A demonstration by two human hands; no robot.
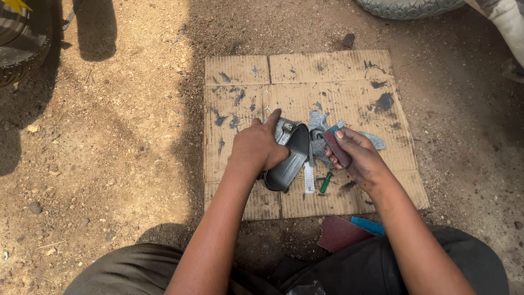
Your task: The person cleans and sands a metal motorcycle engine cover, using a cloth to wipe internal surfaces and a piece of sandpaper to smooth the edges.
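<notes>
My left hand (259, 146) grips a curved dark grey metal part (289, 161) and holds it on a stained cardboard sheet (338, 76). My right hand (357, 158) pinches a small folded piece of dark reddish sandpaper (337, 147) just right of the part. A grey rag (319, 134) lies crumpled between the two hands, partly under the part. Below the part lie a small green-handled tool (326, 182) and a thin white strip (309, 177).
A larger sheet of reddish sandpaper (341, 232) and a blue piece (368, 225) lie on the dirt by my right knee. Tyres sit at the top left (19, 52) and top middle (409, 6). Stony dirt ground (109, 153) surrounds the cardboard.
</notes>
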